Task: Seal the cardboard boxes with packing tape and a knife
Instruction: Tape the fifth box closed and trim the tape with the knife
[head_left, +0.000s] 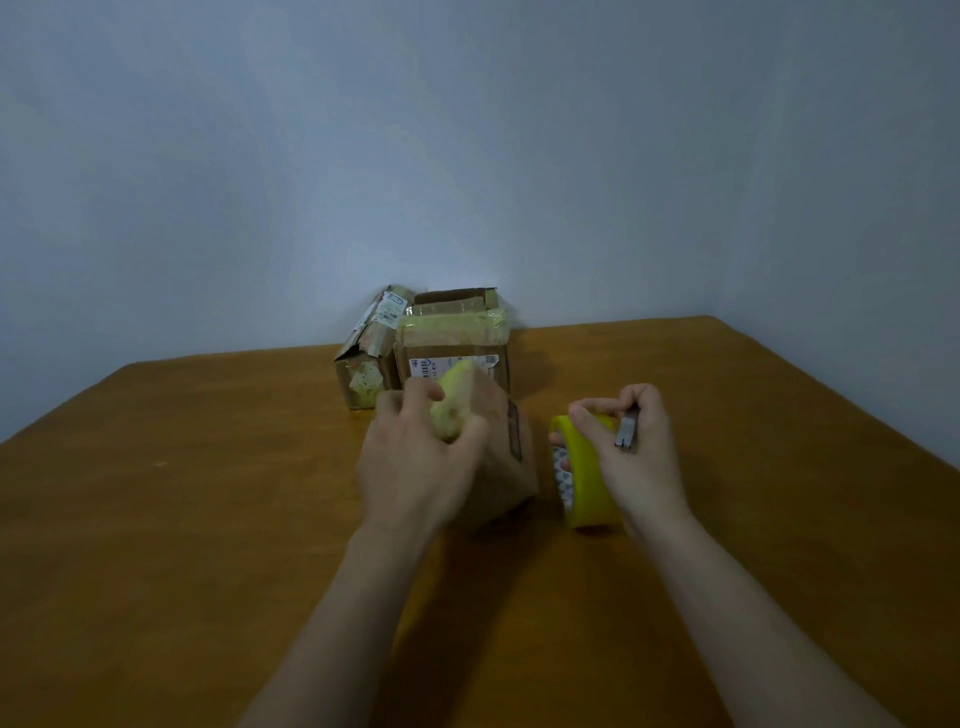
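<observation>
My left hand (415, 460) is blurred and covers most of the near box (511, 467), so I cannot tell whether its fingers pinch the yellow-green tape strip (451, 410) there or only press on it. My right hand (631, 457) hides part of the tape roll (589, 483) and most of the small grey knife (627, 435), whose blade I cannot make out. The label print on the taped rear box (452, 340) is too small to read, and both forearms and the tabletop (208, 519) run off the bottom edge.
</observation>
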